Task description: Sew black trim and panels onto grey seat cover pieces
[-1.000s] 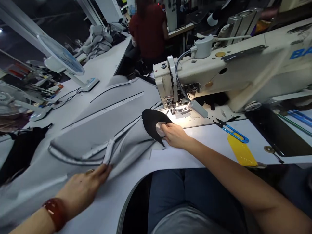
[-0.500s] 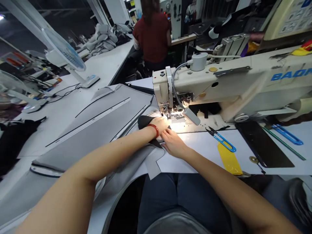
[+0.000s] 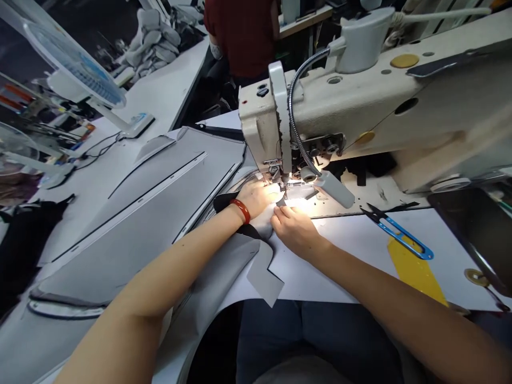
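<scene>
My left hand (image 3: 256, 198), with a red bracelet at the wrist, lies on grey fabric (image 3: 160, 213) just left of the needle area. Its fingers stretch toward the presser foot (image 3: 285, 186); glare washes out the tips. My right hand (image 3: 295, 229) is closed, its thumb and fingers pinching the fabric edge just in front of the foot. Black material (image 3: 223, 201) shows beside and under my left wrist. A pale grey flap (image 3: 266, 274) hangs toward the table's front edge. The sewing machine (image 3: 260, 106) stands over the work with its lamp (image 3: 336, 190) lit.
Blue thread snips (image 3: 400, 234) lie on a yellow card (image 3: 418, 269) at the right, near a dark phone (image 3: 476, 229). White fans (image 3: 76, 69) stand at the left. Behind the machine is a person in a dark red top (image 3: 242, 37). Grey pieces (image 3: 154, 42) are piled farther back.
The view has moved closer to the machine. My hands have separated slightly at the needle area, the right one no longer tucked against the left. The pale flap has shifted and turned.
</scene>
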The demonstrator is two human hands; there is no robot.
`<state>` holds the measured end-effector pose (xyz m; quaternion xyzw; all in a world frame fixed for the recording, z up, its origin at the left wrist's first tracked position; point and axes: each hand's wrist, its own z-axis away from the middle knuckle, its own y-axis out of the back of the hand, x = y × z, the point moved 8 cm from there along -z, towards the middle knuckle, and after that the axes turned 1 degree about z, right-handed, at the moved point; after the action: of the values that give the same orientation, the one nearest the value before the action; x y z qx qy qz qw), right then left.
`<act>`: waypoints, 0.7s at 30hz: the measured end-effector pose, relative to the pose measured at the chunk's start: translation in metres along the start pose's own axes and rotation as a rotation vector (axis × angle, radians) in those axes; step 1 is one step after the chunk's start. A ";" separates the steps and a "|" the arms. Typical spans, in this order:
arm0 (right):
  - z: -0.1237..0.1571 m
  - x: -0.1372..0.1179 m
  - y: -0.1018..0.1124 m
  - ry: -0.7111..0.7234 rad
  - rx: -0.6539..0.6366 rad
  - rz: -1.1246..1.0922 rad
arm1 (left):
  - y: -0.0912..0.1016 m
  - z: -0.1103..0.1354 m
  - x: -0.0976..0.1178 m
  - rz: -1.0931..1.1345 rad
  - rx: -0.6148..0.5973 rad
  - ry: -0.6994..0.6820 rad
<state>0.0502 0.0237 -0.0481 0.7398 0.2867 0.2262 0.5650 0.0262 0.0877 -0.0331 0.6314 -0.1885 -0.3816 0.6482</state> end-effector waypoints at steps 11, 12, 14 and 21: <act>0.031 0.024 0.013 0.046 0.120 0.000 | 0.012 -0.001 0.014 0.026 -0.236 0.203; 0.032 0.027 0.014 0.038 0.122 -0.017 | 0.012 -0.001 0.012 0.054 -0.228 0.240; 0.034 0.034 0.016 0.004 0.150 -0.044 | 0.010 0.000 0.004 0.141 -0.195 0.313; 0.028 0.041 0.012 0.012 0.137 -0.110 | 0.000 0.005 -0.012 0.320 -0.101 0.349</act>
<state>0.1007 0.0292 -0.0434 0.7585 0.3451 0.1791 0.5230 0.0151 0.0935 -0.0292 0.6169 -0.1519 -0.1682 0.7537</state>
